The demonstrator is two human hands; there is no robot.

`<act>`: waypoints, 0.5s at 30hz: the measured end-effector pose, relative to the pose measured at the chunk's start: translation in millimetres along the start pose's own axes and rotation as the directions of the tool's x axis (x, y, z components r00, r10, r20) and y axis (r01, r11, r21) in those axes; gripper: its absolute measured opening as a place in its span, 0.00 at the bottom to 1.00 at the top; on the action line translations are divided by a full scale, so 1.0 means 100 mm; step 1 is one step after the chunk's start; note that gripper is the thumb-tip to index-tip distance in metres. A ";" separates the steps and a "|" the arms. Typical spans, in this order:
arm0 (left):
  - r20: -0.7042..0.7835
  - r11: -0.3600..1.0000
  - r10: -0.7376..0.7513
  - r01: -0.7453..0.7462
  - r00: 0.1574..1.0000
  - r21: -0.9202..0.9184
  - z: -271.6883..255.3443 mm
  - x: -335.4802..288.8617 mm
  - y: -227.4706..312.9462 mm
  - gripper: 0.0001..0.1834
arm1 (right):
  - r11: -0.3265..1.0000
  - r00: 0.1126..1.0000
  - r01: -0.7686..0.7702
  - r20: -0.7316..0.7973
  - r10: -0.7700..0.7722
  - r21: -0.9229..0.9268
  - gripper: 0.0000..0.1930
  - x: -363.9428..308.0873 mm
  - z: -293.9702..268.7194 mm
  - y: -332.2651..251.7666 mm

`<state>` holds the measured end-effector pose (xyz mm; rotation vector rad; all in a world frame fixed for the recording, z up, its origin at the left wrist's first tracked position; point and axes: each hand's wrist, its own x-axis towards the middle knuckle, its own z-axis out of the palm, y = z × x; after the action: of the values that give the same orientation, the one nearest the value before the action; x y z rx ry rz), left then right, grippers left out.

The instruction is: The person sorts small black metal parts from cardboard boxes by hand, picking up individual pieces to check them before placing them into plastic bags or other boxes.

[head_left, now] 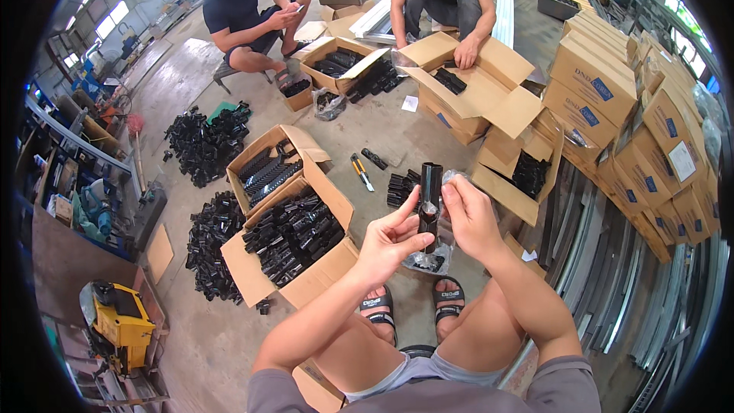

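In front of me, a glossy black tubular plastic piece [432, 179] stands upright between my hands. My left hand [388, 239] grips it from the left, thumb and fingers around its middle. On the other side my right hand [471, 218] is closed, its fingertips pinching crumpled clear plastic film beside the piece. A clear plastic bag [420, 261] with dark pieces hangs or lies just below; which of the two I cannot tell. Several similar black pieces [401, 188] lie grouped on the floor behind my left hand.
An open carton [348, 261] of black parts stands at left, beside dark heaps [214, 248]. A yellow-handled cutter [362, 172] lies on the floor. Two people sit beyond, near open boxes. Stacked cartons [589, 76] and metal profiles [612, 275] line the right.
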<state>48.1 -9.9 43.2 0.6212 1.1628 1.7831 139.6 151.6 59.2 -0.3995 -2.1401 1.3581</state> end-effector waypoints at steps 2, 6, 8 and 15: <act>-0.008 1.000 -0.009 0.009 1.000 -0.016 0.02 -0.01 0.02 0.45 | 1.000 1.000 0.010 0.004 -0.010 0.002 0.12 -0.02 0.01 0.01; -0.032 1.000 -0.015 0.015 0.999 -0.007 -0.01 -0.01 0.02 0.45 | 0.984 0.998 0.029 -0.065 -0.017 0.173 0.07 -0.04 0.06 0.04; -0.041 1.000 -0.019 0.019 0.999 0.003 -0.02 -0.01 0.04 0.45 | 0.983 0.997 0.028 -0.075 -0.014 0.181 0.07 -0.04 0.06 0.02; -0.044 1.000 0.002 -0.002 0.999 -0.010 -0.03 -0.01 0.03 0.44 | 0.987 0.987 0.020 -0.160 0.006 0.160 0.08 -0.04 0.09 0.04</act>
<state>44.6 -12.4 44.1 0.5799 1.1827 1.8116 137.3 145.2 51.5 -0.4203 -1.8853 1.4331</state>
